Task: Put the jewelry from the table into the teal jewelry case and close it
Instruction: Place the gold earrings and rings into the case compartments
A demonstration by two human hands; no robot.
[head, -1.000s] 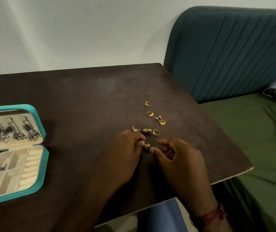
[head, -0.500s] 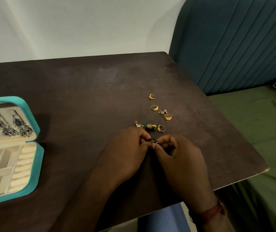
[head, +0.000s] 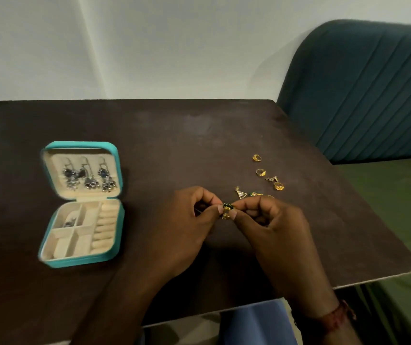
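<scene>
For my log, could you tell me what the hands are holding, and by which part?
One small green-and-gold jewelry piece, pinched by both hands: the left hand grips its left side, the right hand its right side.

Dim, soft indoor light; faint motion blur on the teal case [head: 82, 204]; wide-angle bowing at edges.

A dark teal seat back [head: 364, 90] with stitched channels stood at the right against a plain white wall [head: 149, 46] — below it lay an olive-green seat cushion [head: 408, 207]. Low in view showed a red thread wristband [head: 335, 317] and blue fabric [head: 254, 322].
</scene>
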